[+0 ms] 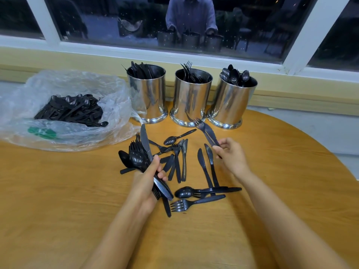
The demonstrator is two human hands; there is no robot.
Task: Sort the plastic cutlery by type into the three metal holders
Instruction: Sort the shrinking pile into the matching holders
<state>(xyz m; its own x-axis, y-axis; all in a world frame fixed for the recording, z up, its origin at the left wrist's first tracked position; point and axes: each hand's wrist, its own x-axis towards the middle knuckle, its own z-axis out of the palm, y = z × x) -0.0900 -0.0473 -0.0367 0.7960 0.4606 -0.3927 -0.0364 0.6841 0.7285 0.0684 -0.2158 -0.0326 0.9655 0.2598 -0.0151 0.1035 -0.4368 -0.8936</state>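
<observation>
**Plastic cutlery, part-sorted, on a round wooden table below a window**

Surface: a table [58, 191] with an orange-tan wood-grain top and a curved edge that shows at the right.

Room: the table's far edge meets a pale yellow ledge [77, 61] under a white-framed window [108, 22]. The panes are dark and give a dim reflection of a person standing behind three containers.

Holders: three shiny metal cylinders stand in a row at the back of the table, close together.
- The left holder [146, 94] contains black knives.
- The middle holder [191, 98] contains black forks, tines up.
- The right holder [233, 101] contains black spoons, bowls up.

Bag: a crumpled clear plastic bag [108, 98] with a green mark lies at the far left. It touches the left holder and holds a heap of unsorted black cutlery.

Loose cutlery [202, 162]: black knives, forks and spoons are scattered and overlapping on the table in front of the holders, between the two hands.

Left hand [149, 181]: the fingers are curled around a mixed bundle [136, 158] of spoons, forks and a knife, held above the scatter.

Right hand [232, 154]: the fingertips pinch the handle end of a fork [202, 125], along with what looks like a knife. The tines point toward the foot of the middle holder.
</observation>
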